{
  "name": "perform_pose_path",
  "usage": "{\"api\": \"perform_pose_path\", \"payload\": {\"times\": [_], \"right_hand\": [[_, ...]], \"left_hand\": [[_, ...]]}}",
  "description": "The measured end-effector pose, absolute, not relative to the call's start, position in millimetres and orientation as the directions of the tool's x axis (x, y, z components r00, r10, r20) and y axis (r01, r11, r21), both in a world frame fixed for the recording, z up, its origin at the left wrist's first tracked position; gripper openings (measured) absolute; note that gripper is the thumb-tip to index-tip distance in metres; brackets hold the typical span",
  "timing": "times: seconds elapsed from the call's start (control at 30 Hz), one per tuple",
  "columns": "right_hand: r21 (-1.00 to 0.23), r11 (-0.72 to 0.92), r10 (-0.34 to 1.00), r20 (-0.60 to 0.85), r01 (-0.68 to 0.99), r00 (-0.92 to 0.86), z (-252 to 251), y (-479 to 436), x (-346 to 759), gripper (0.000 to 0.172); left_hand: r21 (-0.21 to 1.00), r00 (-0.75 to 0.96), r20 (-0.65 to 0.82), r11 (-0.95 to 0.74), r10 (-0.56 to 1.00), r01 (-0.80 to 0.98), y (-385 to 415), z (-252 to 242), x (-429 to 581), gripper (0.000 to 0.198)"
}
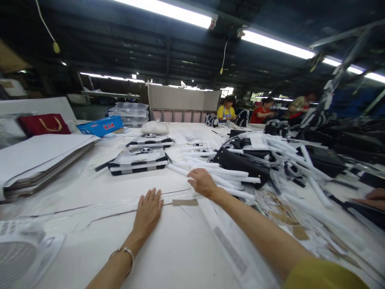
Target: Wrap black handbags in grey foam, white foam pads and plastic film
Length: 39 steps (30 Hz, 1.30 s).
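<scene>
My left hand (149, 210) lies flat on the white tabletop (180, 249), fingers stretched out, holding nothing. Beside its fingertips are thin dark lines on the surface and a small grey-brown strip (185, 202). Further right, my right hand (203, 182) rests with bent, closed fingers at the near end of the white foam tubes (231, 172); whatever is in them is hidden. From beneath that hand, a translucent white plastic sheet (228, 237) runs toward the lower right. Just beyond lies a black bag (237, 164) among the tubes.
Black-and-white checked bags (138, 162) lie ahead, near a blue box (102, 125). Stacked white boards (39, 160) are left, with a white perforated device (24, 253) below. Scraps (285, 218) clutter the right, where another person's hand (373, 199) shows. Several people sit behind.
</scene>
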State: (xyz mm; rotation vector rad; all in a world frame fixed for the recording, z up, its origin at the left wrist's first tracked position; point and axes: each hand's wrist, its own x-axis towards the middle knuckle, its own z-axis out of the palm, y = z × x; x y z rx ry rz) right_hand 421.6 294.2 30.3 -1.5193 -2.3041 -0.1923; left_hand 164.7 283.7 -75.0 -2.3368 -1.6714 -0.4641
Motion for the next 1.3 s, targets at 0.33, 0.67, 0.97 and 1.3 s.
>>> {"api": "perform_pose_path", "payload": {"times": [0.33, 0.67, 0.97, 1.3], "right_hand": [[-0.109, -0.454, 0.829, 0.311, 0.884, 0.464, 63.4, 313.4, 612.5, 0.060], [-0.193, -0.556, 0.727, 0.359, 0.808, 0.586, 66.1, 308.5, 643.6, 0.030], [-0.245, -0.594, 0.595, 0.507, 0.766, 0.624, 149.4, 284.1, 689.1, 0.040], [-0.054, -0.324, 0.903, 0.281, 0.944, 0.326, 78.5, 262.0, 660.7, 0.056]], "left_hand": [[-0.025, 0.300, 0.444, -0.323, 0.844, 0.946, 288.5, -88.1, 163.7, 0.049], [-0.035, 0.304, 0.461, -0.326, 0.834, 0.945, 291.9, -92.1, 162.2, 0.048], [-0.003, 0.277, 0.448, -0.309, 0.850, 0.951, 291.2, -90.4, 164.8, 0.047], [-0.001, 0.291, 0.478, -0.331, 0.829, 0.944, 292.8, -93.8, 164.1, 0.047]]}}
